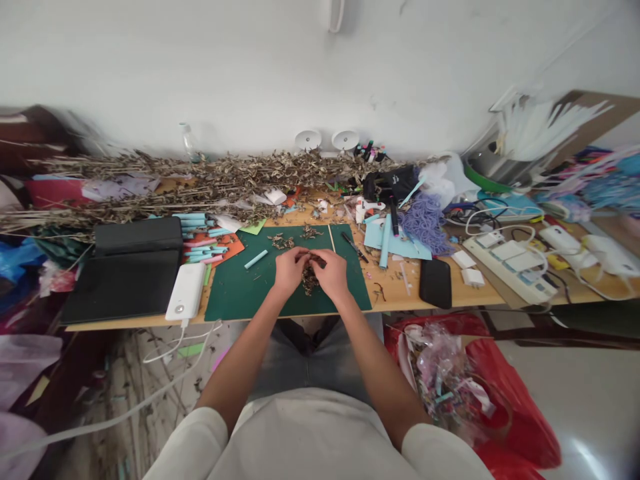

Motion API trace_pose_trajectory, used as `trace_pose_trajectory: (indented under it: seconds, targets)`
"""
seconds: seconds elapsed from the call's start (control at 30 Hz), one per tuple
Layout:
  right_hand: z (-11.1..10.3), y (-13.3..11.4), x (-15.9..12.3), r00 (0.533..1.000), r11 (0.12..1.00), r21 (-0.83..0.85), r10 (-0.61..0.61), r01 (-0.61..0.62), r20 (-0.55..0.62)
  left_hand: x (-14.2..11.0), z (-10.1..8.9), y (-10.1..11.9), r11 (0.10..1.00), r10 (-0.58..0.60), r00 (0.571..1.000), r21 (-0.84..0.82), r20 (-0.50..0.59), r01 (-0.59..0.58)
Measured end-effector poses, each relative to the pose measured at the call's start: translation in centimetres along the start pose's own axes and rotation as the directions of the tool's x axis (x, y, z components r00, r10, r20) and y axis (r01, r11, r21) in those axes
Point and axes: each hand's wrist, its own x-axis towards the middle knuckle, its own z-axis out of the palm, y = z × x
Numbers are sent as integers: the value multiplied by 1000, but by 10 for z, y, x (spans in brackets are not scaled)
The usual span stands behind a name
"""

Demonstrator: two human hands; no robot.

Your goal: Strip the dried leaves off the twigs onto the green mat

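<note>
My left hand [290,269] and my right hand [330,271] meet over a green cutting mat [240,293]. Their fingertips are pinched together on a small piece of dried plant that is partly hidden by the fingers. Beneath and between the hands lies a little heap of dried leaves [309,285]. Two more small clumps of dried leaves, one of them a clump [281,241] beyond my left hand, rest near the mat's far edge. A rolled light-blue paper tube [257,259] lies left of my left hand. To the right is a black pen [354,247].
Long dried plant stalks [240,172] pile along the wall. A white power bank [185,292] and black tablet-like case [123,283] sit left. At right are purple yarn [425,223], a black phone [435,283] and a power strip [515,270]. A red bag [515,393] of scraps stands below.
</note>
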Motion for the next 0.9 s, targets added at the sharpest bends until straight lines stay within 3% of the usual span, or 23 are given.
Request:
trace_pose_trajectory:
  seconds: [0.1, 0.3, 0.47, 0.6, 0.7, 0.83, 0.9]
  targets:
    - [-1, 0, 0, 999, 999, 8, 38, -38, -19, 0, 1, -2, 999, -23, 999, -22, 40, 23]
    - [3, 3, 0, 997, 992, -119, 45, -52, -60, -4, -1, -2, 941, 196, 979, 271, 55, -204]
    - [-6, 7, -6, 1000, 987, -159, -9, 7, -14, -4, -6, -7, 865, 279, 955, 405, 100, -295]
    - [-22, 11, -16, 992, 996, -67, 44, -52, -117, -3, -9, -11, 847, 311, 936, 398, 167, -352]
    - [-37, 17, -30, 992, 993, -103, 47, -60, -120, -3, -9, -12, 832, 315, 930, 416, 190, -367]
    - [-73, 39, -57, 971, 954, -289, 16, -86, -237, -3, -11, -13, 794, 319, 927, 478, 198, -376]
    - [-99, 54, -70, 942, 879, -453, -15, -148, -337, -2, -12, -14, 791, 320, 925, 480, 203, -379]
